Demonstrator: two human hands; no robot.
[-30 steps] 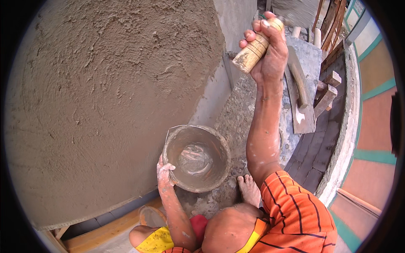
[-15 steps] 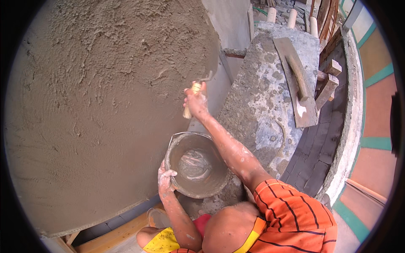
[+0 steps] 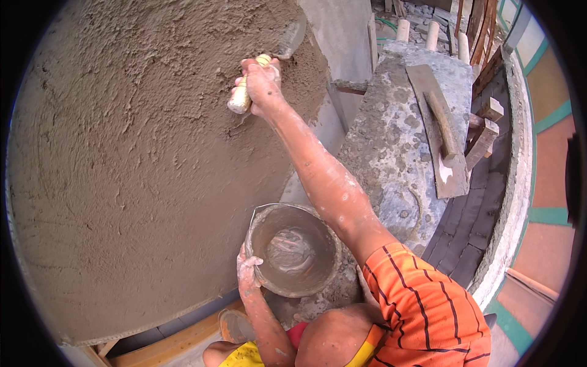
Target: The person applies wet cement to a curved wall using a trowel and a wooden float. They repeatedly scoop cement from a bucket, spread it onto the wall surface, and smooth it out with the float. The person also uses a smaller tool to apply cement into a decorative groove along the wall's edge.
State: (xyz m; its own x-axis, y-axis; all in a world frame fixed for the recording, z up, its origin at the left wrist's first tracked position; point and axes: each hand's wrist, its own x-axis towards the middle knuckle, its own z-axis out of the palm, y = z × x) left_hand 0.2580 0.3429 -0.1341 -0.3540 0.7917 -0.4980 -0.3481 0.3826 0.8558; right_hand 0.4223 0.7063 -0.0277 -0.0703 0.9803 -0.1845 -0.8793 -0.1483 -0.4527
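My right hand is closed round the pale handle of a trowel, whose grey blade lies against the wet mortar wall near its upper right edge. Below, my left hand grips the left rim of a bucket, with its thumb over the edge. A patch of grey mortar sits at the bottom of the bucket, and its walls are smeared. The bucket's wire handle stands up at the far left rim.
On the mortar-spattered board to the right lies a plastering float with a wooden grip. Wooden blocks stick out beyond it. A wooden beam runs below the wall, next to a round container.
My right hand has moved up and left with the trowel, bringing the blade onto the rough mortar. The bucket stays in my left hand, slightly lower and further right in view.
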